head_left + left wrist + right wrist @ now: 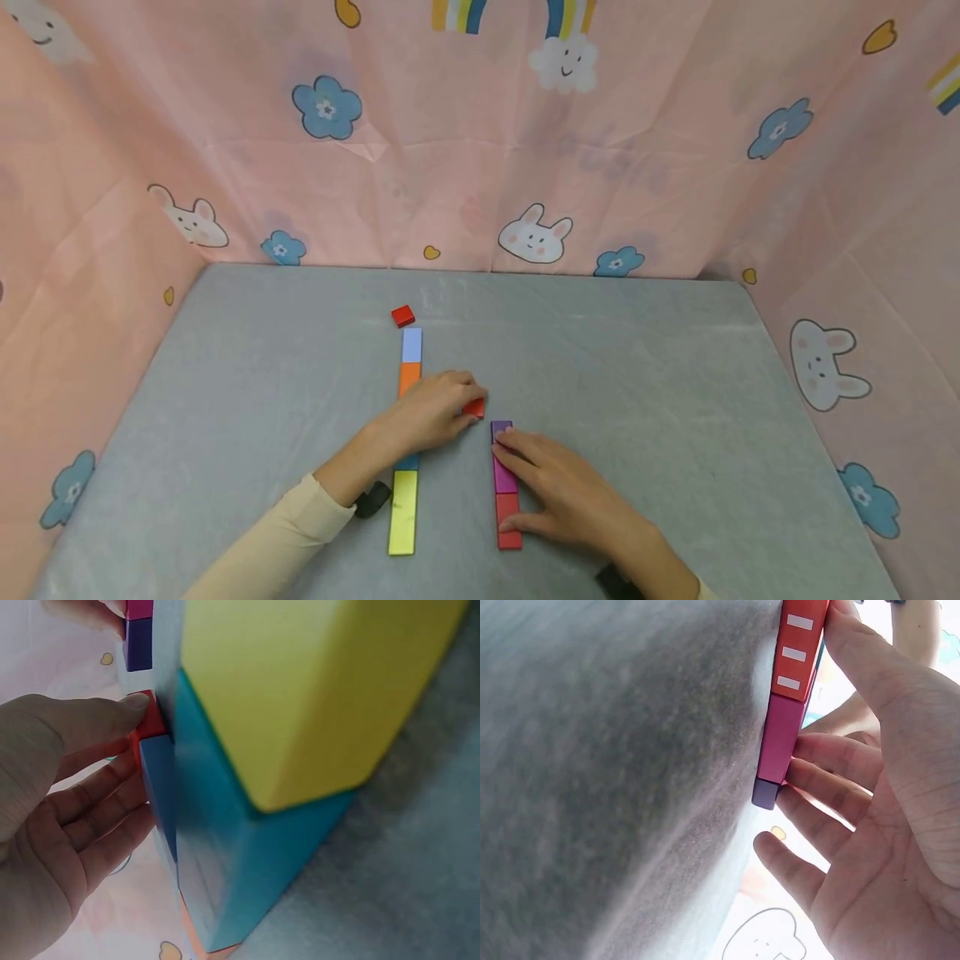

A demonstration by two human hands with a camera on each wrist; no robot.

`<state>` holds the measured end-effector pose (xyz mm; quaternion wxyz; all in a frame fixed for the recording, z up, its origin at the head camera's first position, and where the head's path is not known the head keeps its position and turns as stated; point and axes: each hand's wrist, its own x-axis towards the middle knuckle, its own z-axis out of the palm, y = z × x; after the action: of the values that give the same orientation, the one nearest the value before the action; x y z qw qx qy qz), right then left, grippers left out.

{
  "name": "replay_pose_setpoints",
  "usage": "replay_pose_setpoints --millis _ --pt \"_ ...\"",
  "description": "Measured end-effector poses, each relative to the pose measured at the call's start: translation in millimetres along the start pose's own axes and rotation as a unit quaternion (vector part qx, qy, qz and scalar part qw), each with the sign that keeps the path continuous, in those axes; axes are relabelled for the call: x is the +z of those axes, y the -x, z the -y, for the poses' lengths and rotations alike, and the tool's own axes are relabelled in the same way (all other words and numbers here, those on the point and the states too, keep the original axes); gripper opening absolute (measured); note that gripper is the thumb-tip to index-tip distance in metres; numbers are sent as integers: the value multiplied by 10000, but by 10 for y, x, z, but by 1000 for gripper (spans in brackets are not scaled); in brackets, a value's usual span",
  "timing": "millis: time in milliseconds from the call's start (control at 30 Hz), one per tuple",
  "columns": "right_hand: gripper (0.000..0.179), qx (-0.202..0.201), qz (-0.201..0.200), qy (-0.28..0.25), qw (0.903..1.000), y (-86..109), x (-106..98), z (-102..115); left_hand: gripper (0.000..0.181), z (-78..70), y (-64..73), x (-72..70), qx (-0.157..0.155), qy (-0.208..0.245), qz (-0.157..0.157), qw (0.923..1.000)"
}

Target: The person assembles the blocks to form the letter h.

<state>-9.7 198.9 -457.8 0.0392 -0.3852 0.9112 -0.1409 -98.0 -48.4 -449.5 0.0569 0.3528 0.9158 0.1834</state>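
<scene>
In the head view my left hand (435, 408) pinches a small red block (474, 408) between thumb and fingertips, above the gap between two rows. Its forearm crosses the left row, of which a pale blue block (412, 344), an orange block (409, 377), a teal block (407, 462) and a long yellow block (402, 512) show; the middle is hidden. My right hand (573, 492) rests with extended fingers on the right row. That row has a purple block (498, 427), a magenta block (505, 479) and a red block with white marks (792, 654), touched by the thumb.
A loose red block (403, 316) lies just beyond the far end of the left row. The grey tabletop (675, 358) extends around both rows. Pink patterned cloth (450, 167) hangs along the back and both sides.
</scene>
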Motion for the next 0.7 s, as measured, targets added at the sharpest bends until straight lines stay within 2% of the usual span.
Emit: replay_pose_setpoints --millis 700 --pt "87 -126 -104 2 9999 12 9 -16 31 32 41 52 -136 129 -137 9997"
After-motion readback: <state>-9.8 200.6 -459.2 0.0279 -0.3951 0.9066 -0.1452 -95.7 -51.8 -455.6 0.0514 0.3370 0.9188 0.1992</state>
